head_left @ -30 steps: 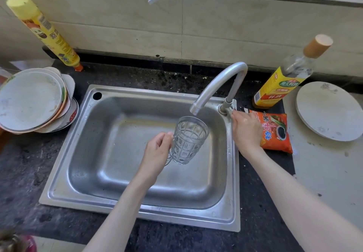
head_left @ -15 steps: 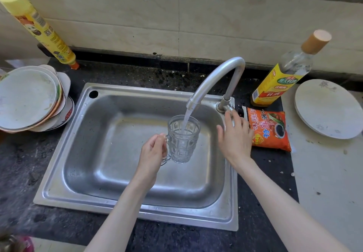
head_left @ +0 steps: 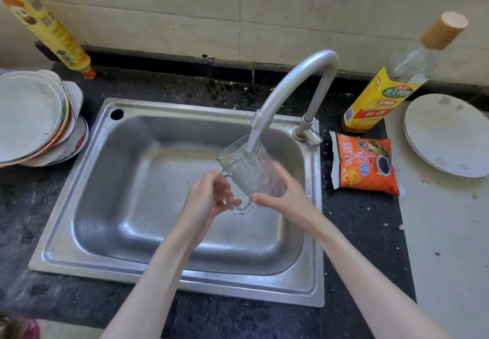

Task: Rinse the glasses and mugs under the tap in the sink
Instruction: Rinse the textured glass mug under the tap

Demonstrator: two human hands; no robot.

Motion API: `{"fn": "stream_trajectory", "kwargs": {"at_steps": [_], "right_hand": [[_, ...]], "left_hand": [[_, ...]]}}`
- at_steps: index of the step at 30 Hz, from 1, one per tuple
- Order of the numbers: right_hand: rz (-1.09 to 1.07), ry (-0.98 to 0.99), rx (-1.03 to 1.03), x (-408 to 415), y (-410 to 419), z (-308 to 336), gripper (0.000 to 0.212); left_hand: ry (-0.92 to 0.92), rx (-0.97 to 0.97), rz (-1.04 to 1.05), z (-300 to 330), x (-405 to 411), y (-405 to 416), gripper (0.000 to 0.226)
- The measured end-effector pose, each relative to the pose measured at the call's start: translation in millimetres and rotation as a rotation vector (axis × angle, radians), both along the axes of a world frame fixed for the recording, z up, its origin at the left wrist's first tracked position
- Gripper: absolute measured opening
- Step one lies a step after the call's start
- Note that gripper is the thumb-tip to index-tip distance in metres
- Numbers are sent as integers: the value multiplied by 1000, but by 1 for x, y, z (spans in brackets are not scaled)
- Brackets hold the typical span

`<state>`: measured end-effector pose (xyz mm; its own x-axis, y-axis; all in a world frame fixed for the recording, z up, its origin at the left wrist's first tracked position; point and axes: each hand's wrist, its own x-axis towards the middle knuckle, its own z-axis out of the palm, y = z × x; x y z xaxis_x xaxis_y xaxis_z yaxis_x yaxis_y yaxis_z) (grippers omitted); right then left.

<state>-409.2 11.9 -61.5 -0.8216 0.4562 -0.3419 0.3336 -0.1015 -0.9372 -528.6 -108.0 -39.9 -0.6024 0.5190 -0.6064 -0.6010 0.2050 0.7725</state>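
A clear glass mug point(head_left: 247, 165) with a handle is tilted under the curved metal tap point(head_left: 293, 82), and water streams from the spout into its mouth. My left hand point(head_left: 209, 197) grips the mug by its handle on the left. My right hand point(head_left: 284, 193) cups the mug's base and right side. Both hands are over the middle of the steel sink point(head_left: 87, 180).
A stack of plates point(head_left: 31, 116) sits on the dark counter left of the sink. A yellow can point(head_left: 47, 24) leans at the back left. Right of the tap stand a yellow-labelled bottle point(head_left: 383, 92), an orange sauce packet point(head_left: 366, 166) and a white plate point(head_left: 447, 135).
My right hand left the tap base and came to hold the mug. Water started running, and the mug has tipped over toward the left under the stream.
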Motion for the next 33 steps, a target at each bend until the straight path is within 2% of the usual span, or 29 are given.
{"fn": "stream_trajectory", "kwargs": {"at_steps": [1, 2, 4, 5, 7, 8, 11, 12, 14, 16, 17, 19, 23, 25, 28, 30, 32, 33], "right_hand": [[28, -15, -8, 2, 3, 1, 68], [48, -28, -17, 3, 6, 1, 75], [66, -58, -40, 5, 12, -1, 89], [80, -74, -43, 5, 14, -1, 94], [104, -101, -51, 6, 17, -3, 95], [90, -98, -57, 7, 16, -3, 90], [-110, -28, -216, 5, 9, 2, 58], [-152, -16, -275, 3, 7, 6, 50], [-164, -75, -330, -1, 8, 11, 54], [-92, -183, -381, -3, 15, 15, 57], [-48, -201, -408, -3, 19, 18, 50], [0, -128, -477, -1, 24, 20, 47], [-67, 17, -485, -3, 17, 16, 48], [-110, 18, -456, -7, 15, 17, 46], [-168, -54, -453, -12, 18, 16, 37], [-268, -137, -552, -13, 22, 14, 32], [-357, -222, -640, -13, 23, 15, 38], [-352, -262, -634, -12, 22, 14, 43]], "left_hand": [[195, -71, -60, 2, -2, -1, 13], [400, -103, -129, 4, -5, -3, 13], [738, -74, -339, 8, -15, -6, 31], [804, -41, -450, 11, -18, -5, 30], [707, 2, -583, 21, -19, 0, 9], [600, 28, -566, 24, -18, 1, 3], [354, 129, -490, 29, -15, 8, 12], [327, 145, -539, 30, -13, 8, 17], [307, 162, -740, 30, -11, 7, 24], [336, 101, -909, 30, -9, 5, 28], [363, 71, -924, 30, -8, 4, 31], [373, 72, -799, 27, -6, 5, 35], [34, 171, -362, 21, -3, 10, 28], [-40, 178, -255, 17, -3, 11, 31], [-12, 189, -347, 14, -2, 8, 55], [157, 172, -513, 14, -2, 1, 59], [468, 96, -700, 14, 0, -5, 37], [586, 75, -728, 12, 0, -6, 24]]}}
